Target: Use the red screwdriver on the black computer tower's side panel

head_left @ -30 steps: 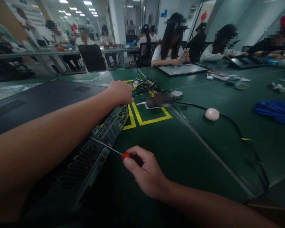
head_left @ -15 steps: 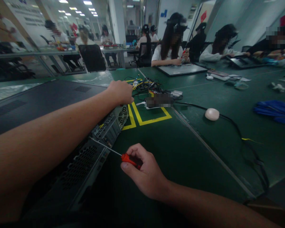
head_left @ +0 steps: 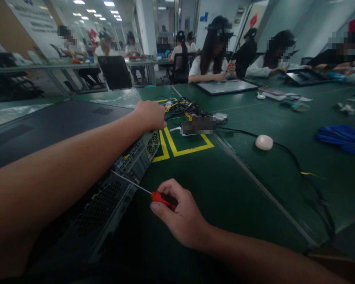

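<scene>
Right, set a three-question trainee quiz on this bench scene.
1. True or false: the right hand grips a red-handled screwdriver whose shaft reaches the rear panel of the computer case.
2. Where does the left hand rest? A: on the case's far top corner. B: on a pale mouse. C: on a blue cloth.
3. Fill in: the taped lines on the green table beside the case are ____.
Key: 1 true; 2 A; 3 yellow.
</scene>
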